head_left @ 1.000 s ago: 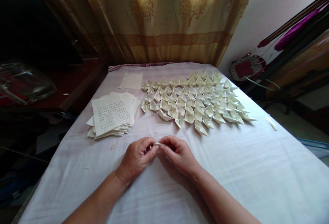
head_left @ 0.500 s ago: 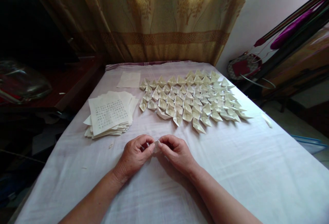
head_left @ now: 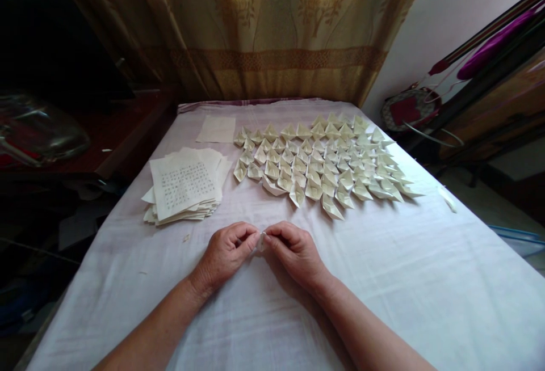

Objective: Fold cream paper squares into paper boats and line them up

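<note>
Both hands have drawn closer together since the earlier frames, and the small folded paper piece (head_left: 261, 241) now shows only as a sliver between the fingertips instead of a flat strip. The left hand (head_left: 225, 256) and right hand (head_left: 296, 253) rest low over the white cloth-covered surface (head_left: 426, 280), each pinching one end of the paper with thumb and forefinger, the other fingers curled in. It sits at the near middle of the surface, well short of the rows of finished paper boats (head_left: 323, 161). A stack of printed sheets (head_left: 185, 186) lies to the left, with a single blank sheet (head_left: 217, 129) beyond it by the curtain (head_left: 272, 30). By the look of it, a late fold is being pressed or pulled open; the next move likely calls for a careful outward tug without tearing the thin paper.
</note>
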Available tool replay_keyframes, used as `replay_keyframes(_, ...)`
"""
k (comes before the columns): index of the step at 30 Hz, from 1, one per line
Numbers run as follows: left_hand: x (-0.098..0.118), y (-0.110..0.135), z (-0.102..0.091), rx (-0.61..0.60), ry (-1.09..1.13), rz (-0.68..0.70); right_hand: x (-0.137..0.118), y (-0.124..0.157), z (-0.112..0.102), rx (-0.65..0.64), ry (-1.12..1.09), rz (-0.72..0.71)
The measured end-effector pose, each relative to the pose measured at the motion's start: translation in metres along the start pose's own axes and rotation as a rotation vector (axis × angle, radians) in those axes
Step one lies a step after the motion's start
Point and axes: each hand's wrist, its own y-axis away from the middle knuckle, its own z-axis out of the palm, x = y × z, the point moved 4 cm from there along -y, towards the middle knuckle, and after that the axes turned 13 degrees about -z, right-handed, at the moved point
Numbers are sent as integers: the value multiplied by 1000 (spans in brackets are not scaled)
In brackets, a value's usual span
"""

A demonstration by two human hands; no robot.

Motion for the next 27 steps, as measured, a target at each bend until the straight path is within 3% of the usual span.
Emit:
replay_keyframes(5, 4, 2, -1, 28, -48, 39, -3, 0, 2, -20, 26, -4)
replay_keyframes(10, 9, 7, 0, 151, -135, 149, -6, -2, 1, -8, 101, 9)
replay_keyframes(12, 8, 7, 2, 137, -140, 163, -7, -2, 0, 13, 127, 4)
replay_keyframes(17, 3, 4, 3, 54, -90, 119, -5, -2, -2, 12, 106, 7)
replay_keyframes(22, 2, 1, 1, 85, -26, 84, -3, -2, -2, 10, 73, 34)
replay_keyframes(27, -2, -1, -5, 165, 38, 29, 6, -1, -8, 110, 58, 103)
